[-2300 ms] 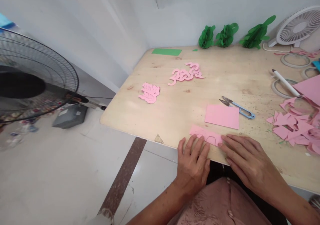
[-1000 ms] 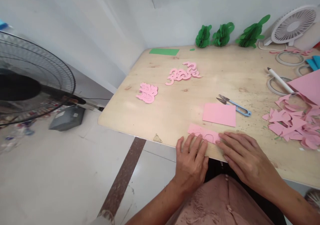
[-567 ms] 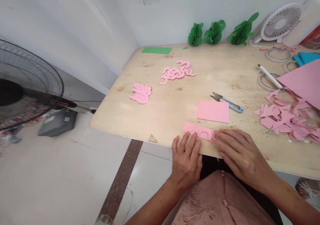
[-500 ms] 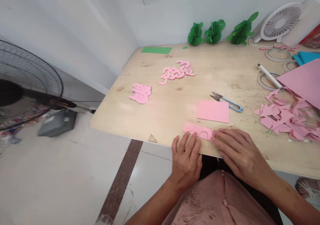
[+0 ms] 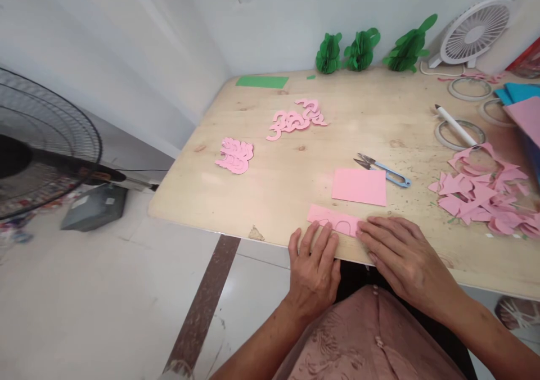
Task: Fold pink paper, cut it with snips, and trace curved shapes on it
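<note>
A pink paper strip [image 5: 343, 222] with curved pencil outlines lies flat near the table's front edge. Spread fingertips of my left hand [image 5: 314, 267] rest on its lower left edge. My right hand [image 5: 403, 256] lies with fingers stretched out, its fingertips touching the strip's right end; that end is partly hidden under them. Just beyond is a pink paper rectangle [image 5: 358, 187]. Blue-handled thread snips [image 5: 390, 173] lie behind it, blades pointing left and one edge partly behind the paper.
Pink paper scraps [image 5: 481, 197] are heaped at right, near tape rolls [image 5: 470, 89] and a white pen [image 5: 455, 125]. Pink cutouts [image 5: 236, 155] and curved pieces [image 5: 295, 120] lie left. Green paper figures [image 5: 329, 54] and a small fan [image 5: 475, 31] stand against the wall.
The large pink sheet at the right has slid away to the right, showing more of the scraps and tape. My hands keep nearly the same place on the strip.
</note>
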The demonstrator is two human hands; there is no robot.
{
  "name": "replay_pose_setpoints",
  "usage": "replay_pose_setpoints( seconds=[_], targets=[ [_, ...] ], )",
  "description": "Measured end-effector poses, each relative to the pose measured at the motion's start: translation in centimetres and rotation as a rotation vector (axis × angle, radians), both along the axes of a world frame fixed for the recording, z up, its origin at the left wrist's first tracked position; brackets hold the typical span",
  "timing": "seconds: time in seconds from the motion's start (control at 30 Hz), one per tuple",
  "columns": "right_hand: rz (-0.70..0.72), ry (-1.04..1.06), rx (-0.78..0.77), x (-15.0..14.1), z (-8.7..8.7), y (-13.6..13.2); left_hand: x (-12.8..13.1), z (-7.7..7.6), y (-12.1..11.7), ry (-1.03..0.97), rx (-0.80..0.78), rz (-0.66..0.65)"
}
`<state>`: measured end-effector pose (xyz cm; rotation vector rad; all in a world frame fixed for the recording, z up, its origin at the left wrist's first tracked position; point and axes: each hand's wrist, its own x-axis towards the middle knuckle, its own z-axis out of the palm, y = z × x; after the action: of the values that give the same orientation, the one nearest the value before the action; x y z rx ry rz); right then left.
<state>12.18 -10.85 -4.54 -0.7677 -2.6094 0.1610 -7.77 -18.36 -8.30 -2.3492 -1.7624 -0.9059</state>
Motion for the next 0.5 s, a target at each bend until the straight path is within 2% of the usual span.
replay_pose_setpoints(
  seconds=[0.5],
  targets=[
    [0.013,-0.034,-0.003,0.07,0.01,0.04,-0.01,-0.03,-0.08,-0.022,-0.002,-0.003]
  ],
)
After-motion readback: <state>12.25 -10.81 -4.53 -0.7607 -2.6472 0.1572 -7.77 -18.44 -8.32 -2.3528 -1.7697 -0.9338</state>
